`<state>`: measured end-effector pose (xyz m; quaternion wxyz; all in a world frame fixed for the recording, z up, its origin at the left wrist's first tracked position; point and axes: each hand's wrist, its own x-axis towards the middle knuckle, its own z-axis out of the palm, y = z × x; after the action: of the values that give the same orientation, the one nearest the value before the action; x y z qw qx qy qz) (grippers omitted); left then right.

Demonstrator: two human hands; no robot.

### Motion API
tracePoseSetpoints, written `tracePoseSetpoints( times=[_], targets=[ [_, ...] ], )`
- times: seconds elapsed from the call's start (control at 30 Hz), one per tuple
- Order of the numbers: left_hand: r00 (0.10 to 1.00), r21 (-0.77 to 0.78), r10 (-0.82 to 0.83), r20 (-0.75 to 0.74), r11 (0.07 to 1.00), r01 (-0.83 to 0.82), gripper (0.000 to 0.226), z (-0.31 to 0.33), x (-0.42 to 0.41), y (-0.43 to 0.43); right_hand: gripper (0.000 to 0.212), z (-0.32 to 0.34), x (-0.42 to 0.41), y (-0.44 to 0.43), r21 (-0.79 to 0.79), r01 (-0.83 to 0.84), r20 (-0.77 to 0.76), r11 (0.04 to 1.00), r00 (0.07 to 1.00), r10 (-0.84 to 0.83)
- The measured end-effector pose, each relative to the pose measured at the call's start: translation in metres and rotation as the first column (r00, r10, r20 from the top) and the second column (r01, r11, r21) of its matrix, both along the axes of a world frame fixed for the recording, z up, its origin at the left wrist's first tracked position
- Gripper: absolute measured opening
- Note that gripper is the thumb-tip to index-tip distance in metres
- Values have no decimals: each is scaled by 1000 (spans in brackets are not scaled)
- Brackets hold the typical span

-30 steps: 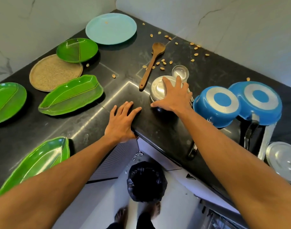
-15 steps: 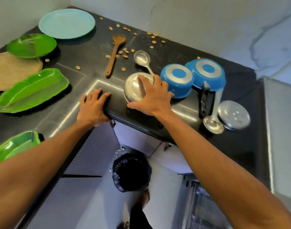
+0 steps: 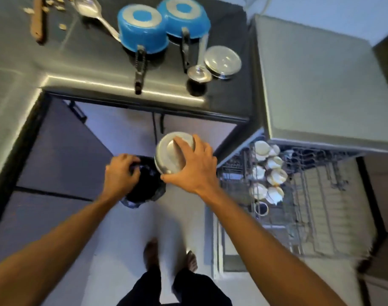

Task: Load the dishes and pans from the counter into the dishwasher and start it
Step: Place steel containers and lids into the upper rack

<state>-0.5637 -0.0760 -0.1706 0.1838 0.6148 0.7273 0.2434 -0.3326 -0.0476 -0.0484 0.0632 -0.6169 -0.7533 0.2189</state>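
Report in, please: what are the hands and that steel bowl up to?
Right hand grips upturned steel bowl, off the counter. Left hand curled, grip unclear. Dishwasher rack open, cups inside. Two blue pans on counter.

Upturned steel bowl [image 3: 168,155] held just in front of the counter [image 3: 89,69].
The right hand [image 3: 193,171] grips the bowl from above, below the counter's front edge. The left hand [image 3: 120,173] hangs beside it, fingers curled, above a black bin [image 3: 146,186]. Two upturned blue pans [image 3: 142,25], a ladle [image 3: 199,72] and a steel lid [image 3: 222,61] sit near the counter's right end. Right of the counter, a pulled-out dishwasher rack [image 3: 310,206] holds white cups [image 3: 270,171].
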Motion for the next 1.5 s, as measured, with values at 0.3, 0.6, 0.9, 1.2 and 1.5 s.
tracePoseSetpoints(
  times=[0.3, 0.6, 0.9, 1.2, 1.5],
  targets=[
    [919, -360, -172, 354, 882, 304, 31, -53, 222, -101, 108, -81, 212, -97, -252, 325, 117, 912, 945, -305],
    [927, -516, 27, 374, 837, 184, 32, -76, 368, -77, 108, -161, 367, -139, -370, 629, 92, 684, 757, -647],
    [876, -543, 187, 445, 834, 97, 43, -90, 430, -66, 110, -223, 370, -159, -332, 639, 221, 693, 768, -602],
    [781, -571, 323, 535, 819, 53, 56, -107, 428, -52, 117, -244, 345, -153, -297, 689, 253, 661, 725, -641],
    [854, -505, 197, 481, 859, 85, 44, -104, 442, -43, 122, -253, 347, -157, -228, 641, 313, 733, 761, -568]
  ],
)
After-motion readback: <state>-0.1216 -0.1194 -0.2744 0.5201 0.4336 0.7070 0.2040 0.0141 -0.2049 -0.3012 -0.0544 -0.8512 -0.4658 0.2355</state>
